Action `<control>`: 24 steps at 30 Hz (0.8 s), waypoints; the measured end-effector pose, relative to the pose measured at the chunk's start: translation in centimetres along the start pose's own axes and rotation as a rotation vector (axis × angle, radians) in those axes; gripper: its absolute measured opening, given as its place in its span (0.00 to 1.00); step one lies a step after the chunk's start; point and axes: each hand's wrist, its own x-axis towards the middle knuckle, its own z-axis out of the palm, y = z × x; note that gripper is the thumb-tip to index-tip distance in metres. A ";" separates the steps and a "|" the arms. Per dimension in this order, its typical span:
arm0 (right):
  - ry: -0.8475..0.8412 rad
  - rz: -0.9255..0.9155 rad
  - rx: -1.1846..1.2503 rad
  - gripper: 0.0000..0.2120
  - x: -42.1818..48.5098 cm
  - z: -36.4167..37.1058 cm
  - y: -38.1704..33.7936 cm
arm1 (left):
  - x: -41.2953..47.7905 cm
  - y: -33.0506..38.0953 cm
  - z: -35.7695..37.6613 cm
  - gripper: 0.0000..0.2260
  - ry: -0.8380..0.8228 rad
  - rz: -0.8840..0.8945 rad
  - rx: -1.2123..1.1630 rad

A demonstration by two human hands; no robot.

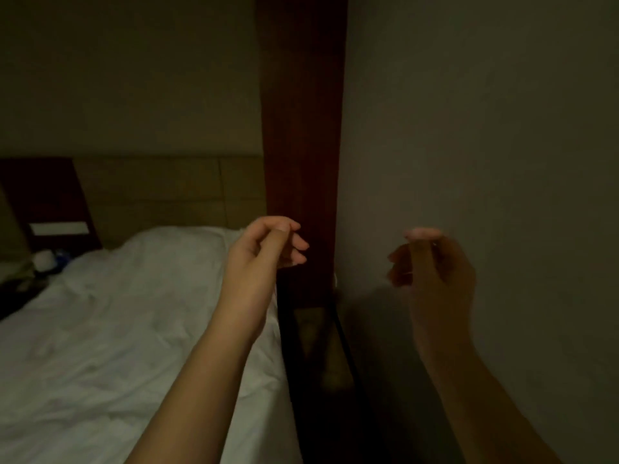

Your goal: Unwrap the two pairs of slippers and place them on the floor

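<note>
The room is dim. My left hand [264,252] is raised over the right edge of the bed, fingers loosely curled with the thumb near the fingertips, and nothing shows in it. My right hand [435,266] hovers in front of the grey wall, fingers curled toward the thumb, also with nothing visible in it. No slippers or wrapping are in view.
A bed with a rumpled white sheet [117,329] fills the lower left, with a padded headboard [160,192] behind it. A dark red wooden panel [301,128] rises at centre above a dark narrow gap [318,346]. Small items lie on a nightstand [30,269] at far left.
</note>
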 end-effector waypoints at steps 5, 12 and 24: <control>-0.095 -0.115 0.127 0.07 0.0 3.1 -12.0 | -0.5 13.4 -4.2 0.08 0.017 0.225 0.075; -0.118 -0.110 0.213 0.10 -3.6 3.4 -17.9 | -5.4 21.6 -9.2 0.07 0.066 0.312 0.227; -0.356 0.120 0.276 0.09 -16.8 12.4 -18.3 | -16.1 22.7 -21.5 0.07 0.323 0.136 0.353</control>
